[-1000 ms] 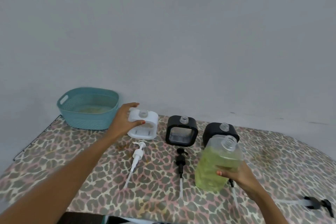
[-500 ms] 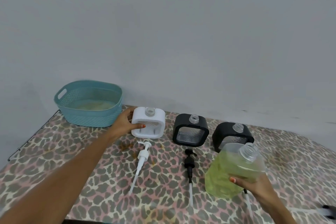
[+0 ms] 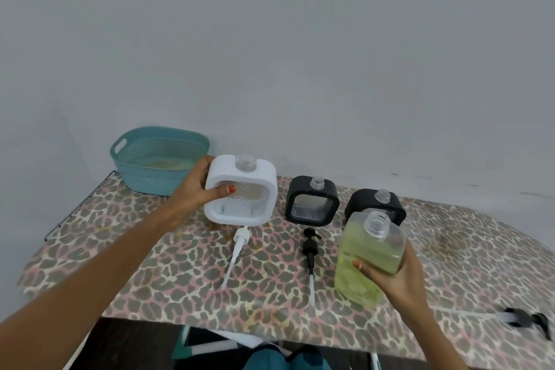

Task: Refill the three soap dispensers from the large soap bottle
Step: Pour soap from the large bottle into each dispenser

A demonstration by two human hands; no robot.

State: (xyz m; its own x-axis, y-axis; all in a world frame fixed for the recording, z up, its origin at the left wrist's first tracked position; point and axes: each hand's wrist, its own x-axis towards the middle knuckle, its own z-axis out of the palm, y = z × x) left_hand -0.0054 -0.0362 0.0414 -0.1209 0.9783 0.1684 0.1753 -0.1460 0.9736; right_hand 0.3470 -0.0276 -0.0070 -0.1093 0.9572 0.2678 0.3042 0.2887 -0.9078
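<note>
Left grip (image 3: 195,189) clasps left edge, white dispenser (image 3: 264,171).

home, leopard-print ironing board (image 3: 180,273), teal basket (image 3: 150,186)

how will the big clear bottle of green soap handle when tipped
The large clear plastic bottle of green soap looks mostly full, so probably heavy for the right hand gripping it. Its neck is uncapped, so a quick tilt could slosh soap out. Smooth flat sides may be slippery.

Leopard-print table (image 3: 180,279): teal basket (image 3: 135,183), 2 blk dispensers (image 3: 295,198) (image 3: 357,203), 3 pumps (image 3: 240,242) (image 3: 310,248) (image 3: 522,317).
</note>
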